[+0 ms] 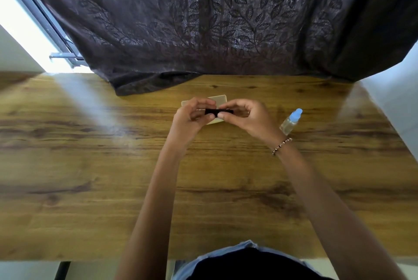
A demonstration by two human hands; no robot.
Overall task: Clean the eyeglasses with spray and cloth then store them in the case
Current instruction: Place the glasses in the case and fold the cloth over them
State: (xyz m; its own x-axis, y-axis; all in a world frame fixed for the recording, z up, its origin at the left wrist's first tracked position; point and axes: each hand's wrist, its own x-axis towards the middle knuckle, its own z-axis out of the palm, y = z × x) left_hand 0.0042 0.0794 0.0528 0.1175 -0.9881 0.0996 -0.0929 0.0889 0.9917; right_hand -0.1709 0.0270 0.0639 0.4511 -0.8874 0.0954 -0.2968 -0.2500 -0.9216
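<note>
Both my hands are raised a little above the wooden table point(90, 166) near its far middle. My left hand point(192, 114) and my right hand point(244, 117) pinch a small dark object point(218, 112) between their fingertips; it looks like folded eyeglasses or a dark cloth, and blur keeps me from telling which. Under the hands lies a pale beige flat case point(220, 99), mostly hidden. A small clear spray bottle point(290, 122) with a light blue cap stands to the right of my right hand.
A dark brown leaf-patterned curtain point(226, 19) hangs behind the table, and its hem rests on the far edge. A bright window point(24, 31) is at the left. A beaded bracelet point(281, 146) sits on my right wrist.
</note>
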